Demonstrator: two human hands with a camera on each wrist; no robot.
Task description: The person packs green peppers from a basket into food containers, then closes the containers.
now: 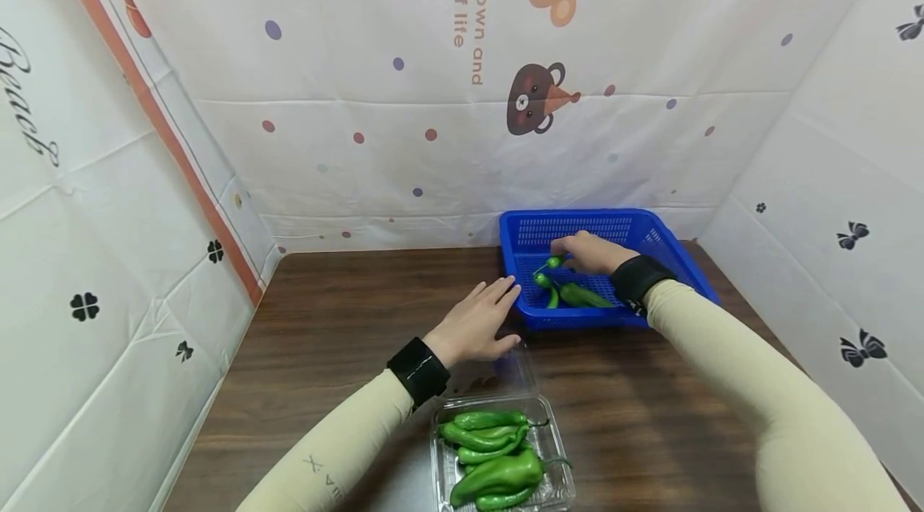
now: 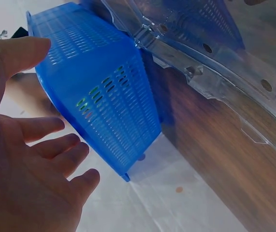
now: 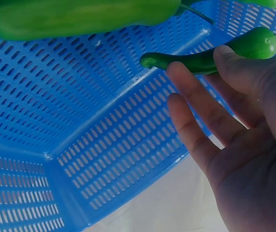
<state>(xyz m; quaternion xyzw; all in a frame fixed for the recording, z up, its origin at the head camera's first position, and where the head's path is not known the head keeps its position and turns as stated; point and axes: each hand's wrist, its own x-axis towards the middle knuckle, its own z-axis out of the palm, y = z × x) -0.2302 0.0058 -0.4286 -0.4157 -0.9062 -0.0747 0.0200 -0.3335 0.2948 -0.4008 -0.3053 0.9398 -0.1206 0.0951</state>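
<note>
Inside the blue plastic basket [image 1: 577, 214], my right hand [image 1: 588, 253] pinches a slim green pepper [image 3: 254, 42] between thumb and fingers. A larger green pepper [image 1: 583, 295] and a couple of smaller ones lie on the basket floor near that hand. My left hand [image 1: 476, 323] has its fingers stretched out, fingertips right at the basket's left rim, palm over the raised clear lid [image 2: 225, 82]. Closer to me, the clear plastic box [image 1: 565, 488] holds several green peppers [image 1: 498, 476] lying side by side.
Under everything is a dark wood-grain table [image 1: 346, 311]. A printed white sheet [image 1: 346, 175] hangs behind the basket, and similar sheets stand at both sides. The box's lid lies between the box and the basket.
</note>
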